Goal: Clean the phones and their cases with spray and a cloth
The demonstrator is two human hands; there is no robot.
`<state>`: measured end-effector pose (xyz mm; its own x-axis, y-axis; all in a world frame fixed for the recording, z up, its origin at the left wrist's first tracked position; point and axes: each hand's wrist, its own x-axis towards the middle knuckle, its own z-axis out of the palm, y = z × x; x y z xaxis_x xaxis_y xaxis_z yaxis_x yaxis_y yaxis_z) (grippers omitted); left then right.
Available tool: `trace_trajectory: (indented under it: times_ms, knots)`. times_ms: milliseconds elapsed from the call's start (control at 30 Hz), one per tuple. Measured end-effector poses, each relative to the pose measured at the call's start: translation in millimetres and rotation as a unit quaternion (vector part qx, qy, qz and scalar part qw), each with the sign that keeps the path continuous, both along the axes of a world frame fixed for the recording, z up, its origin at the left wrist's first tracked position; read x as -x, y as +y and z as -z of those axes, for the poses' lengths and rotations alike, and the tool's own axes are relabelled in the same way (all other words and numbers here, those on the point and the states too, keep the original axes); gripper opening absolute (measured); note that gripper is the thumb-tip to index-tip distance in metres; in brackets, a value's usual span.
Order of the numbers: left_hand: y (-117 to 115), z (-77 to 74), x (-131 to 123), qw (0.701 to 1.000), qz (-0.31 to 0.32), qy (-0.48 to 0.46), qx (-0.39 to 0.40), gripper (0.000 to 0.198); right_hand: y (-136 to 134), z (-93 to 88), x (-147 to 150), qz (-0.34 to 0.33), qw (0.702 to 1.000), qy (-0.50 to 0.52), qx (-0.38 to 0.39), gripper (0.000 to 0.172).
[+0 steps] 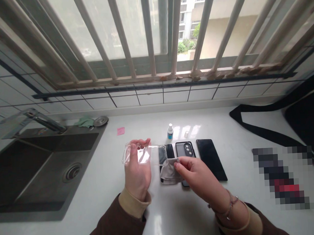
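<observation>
My left hand (138, 167) grips a clear phone case (145, 155) at its left part, thumb in front and fingers behind, holding it above the counter. A grey cloth (171, 171) is pinched between the thumb and fingers of my right hand (192, 170), hanging close to the case's right end. Behind the cloth and case lies a dark phone (170, 150), partly covered from view. Right of it is a black phone case (181, 149) with a camera cutout, its lower part hidden by my right hand. Farther right rests a larger black flat device (211, 159).
A small white bottle with a blue label (170, 132) stands behind the phones. A pink paper note (121, 131) lies left of it. The sink (80, 160) with its faucet (45, 121) is at left. A black strap (252, 128) and a blurred-out object (281, 177) lie at right.
</observation>
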<state>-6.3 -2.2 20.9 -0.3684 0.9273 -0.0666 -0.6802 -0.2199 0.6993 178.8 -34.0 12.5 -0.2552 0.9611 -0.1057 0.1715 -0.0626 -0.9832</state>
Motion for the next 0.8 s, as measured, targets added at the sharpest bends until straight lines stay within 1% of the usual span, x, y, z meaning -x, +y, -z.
trace_trajectory:
  times_ms: [67, 133, 200, 267, 300, 333, 367, 400, 433, 500, 567, 667, 733, 800]
  knots:
    - [0.5, -2.2, 1.2, 0.999, 0.015, -0.027, 0.036, 0.039, 0.7, 0.6, -2.4, 0.026, 0.999, 0.018, 0.008, 0.035]
    - [-0.5, -4.9, 2.1, 0.993, 0.074, -0.041, 0.081, 0.059, 1.7, 1.9, -5.3, 0.091, 0.995, 0.045, -0.001, 0.035]
    - [-2.7, -6.6, 2.6, 0.976, 0.177, -0.032, 0.120, 0.072, 1.9, 2.0, -8.4, 0.167, 0.983, 0.063, -0.030, 0.037]
    - [-5.6, -6.2, 2.0, 0.942, 0.301, -0.014, 0.144, 0.080, 0.6, -0.1, -10.8, 0.229, 0.969, 0.038, -0.082, 0.036]
    - [-7.3, -5.1, 1.1, 0.921, 0.358, -0.007, 0.151, 0.083, -0.8, -1.6, -11.2, 0.245, 0.962, 0.007, -0.117, 0.034]
    - [-9.2, -3.5, -0.2, 0.901, 0.404, -0.001, 0.157, 0.086, -2.4, -2.9, -11.0, 0.245, 0.956, -0.030, -0.157, 0.032]
    - [-11.3, -1.3, -1.8, 0.884, 0.438, 0.004, 0.161, 0.088, -4.2, -3.6, -10.0, 0.228, 0.951, -0.065, -0.200, 0.031]
    - [-13.5, 1.1, -3.7, 0.872, 0.461, 0.009, 0.163, 0.088, -5.9, -3.4, -8.1, 0.193, 0.947, -0.090, -0.241, 0.033]
    - [-15.7, 3.7, -5.7, 0.865, 0.473, 0.011, 0.165, 0.087, -7.3, -2.3, -5.5, 0.142, 0.944, -0.103, -0.281, 0.036]
    - [-19.5, 8.3, -9.5, 0.865, 0.470, 0.007, 0.177, 0.083, -9.4, 1.9, 0.9, 0.029, 0.932, -0.095, -0.349, 0.044]
    - [-21.5, 10.8, -11.9, 0.873, 0.447, 0.000, 0.195, 0.079, -10.8, 6.2, 6.7, -0.048, 0.916, -0.075, -0.390, 0.049]
    - [-19.6, 9.3, -12.0, 0.893, 0.408, 0.002, 0.190, 0.082, -13.0, 6.3, 10.1, -0.093, 0.910, -0.055, -0.400, 0.050]
    - [-15.8, 5.9, -10.1, 0.903, 0.393, -0.001, 0.173, 0.085, -15.2, 1.9, 9.1, -0.120, 0.911, -0.050, -0.392, 0.050]
    - [-11.6, 2.4, -7.1, 0.910, 0.377, -0.018, 0.173, 0.085, -17.5, -3.9, 7.4, -0.151, 0.909, -0.048, -0.386, 0.050]
